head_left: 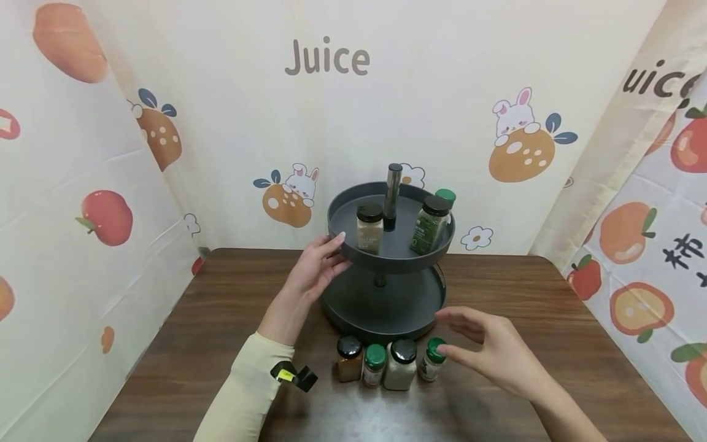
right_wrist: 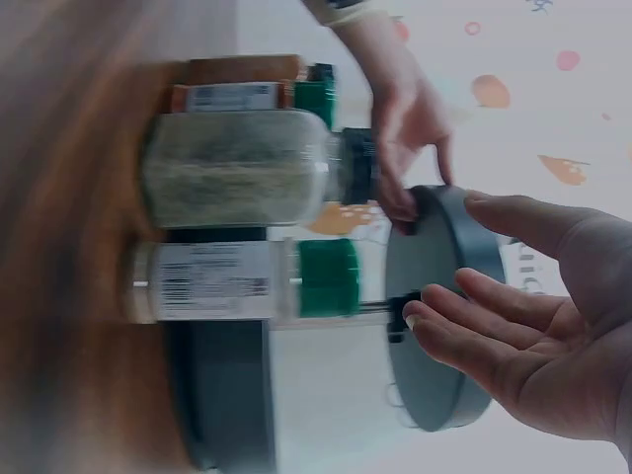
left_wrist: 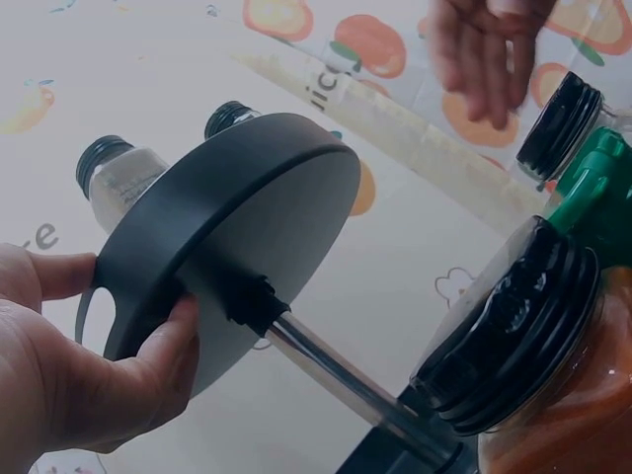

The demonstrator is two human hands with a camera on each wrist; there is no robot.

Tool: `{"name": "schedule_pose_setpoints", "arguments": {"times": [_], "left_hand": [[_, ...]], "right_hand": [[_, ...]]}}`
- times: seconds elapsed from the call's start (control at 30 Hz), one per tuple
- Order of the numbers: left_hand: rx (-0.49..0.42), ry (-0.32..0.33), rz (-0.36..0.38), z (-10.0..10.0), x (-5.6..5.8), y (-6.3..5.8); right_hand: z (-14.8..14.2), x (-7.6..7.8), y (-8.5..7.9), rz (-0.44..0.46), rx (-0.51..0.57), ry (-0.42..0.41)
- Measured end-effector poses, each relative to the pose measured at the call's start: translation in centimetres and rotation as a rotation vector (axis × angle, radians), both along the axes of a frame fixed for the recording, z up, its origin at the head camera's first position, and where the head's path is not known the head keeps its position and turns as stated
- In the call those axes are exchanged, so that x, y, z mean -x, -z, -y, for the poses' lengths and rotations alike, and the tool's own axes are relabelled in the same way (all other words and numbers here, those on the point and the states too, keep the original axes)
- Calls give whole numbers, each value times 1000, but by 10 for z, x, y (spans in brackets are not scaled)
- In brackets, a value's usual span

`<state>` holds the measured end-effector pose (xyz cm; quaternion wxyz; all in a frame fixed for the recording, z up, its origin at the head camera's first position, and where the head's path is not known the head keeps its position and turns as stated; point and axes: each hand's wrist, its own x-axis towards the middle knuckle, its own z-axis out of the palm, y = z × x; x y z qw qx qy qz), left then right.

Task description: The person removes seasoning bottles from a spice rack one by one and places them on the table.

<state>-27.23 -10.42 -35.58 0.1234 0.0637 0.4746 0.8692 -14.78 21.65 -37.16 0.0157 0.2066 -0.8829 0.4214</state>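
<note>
My left hand (head_left: 313, 270) pinches the rim of the upper tray of a dark grey two-tier spice rack (head_left: 399, 265), thumb on one side and fingers on the other. On that tray stand a black-capped jar of pale seasoning (head_left: 369, 233), a green-labelled jar (head_left: 426, 232) and, behind it, a green-capped jar (head_left: 446, 196). My right hand (head_left: 488, 344) hovers with fingers parted, holding nothing. Its thumb overlaps the small green-capped jar (head_left: 429, 367) at the right end of the front row. In the right wrist view, that jar (right_wrist: 217, 281) stands apart from the fingers.
Beside that jar in the row stand a wide pale jar (head_left: 400, 371), another green-capped jar (head_left: 374, 368) and a black-capped orange-brown jar (head_left: 350, 365). The rack's lower tray (head_left: 381, 301) stands right behind them on the wooden table (head_left: 221, 307). Printed curtains (head_left: 221, 92) surround the table.
</note>
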Motion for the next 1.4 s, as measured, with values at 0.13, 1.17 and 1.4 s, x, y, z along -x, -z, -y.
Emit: {"name": "schedule_pose_setpoints", "arguments": {"times": [0.13,1.17,1.4], "left_hand": [[-2,-3,-5,0,0,0],[-16,-18,13,1,-2,-1],[-17,-10,11,-2,1,0]], "right_hand": [[1,0,-11,-23,16,1],[37,21,-53,-82,193,-58],[44,23,-55,-88,234,-67]]}}
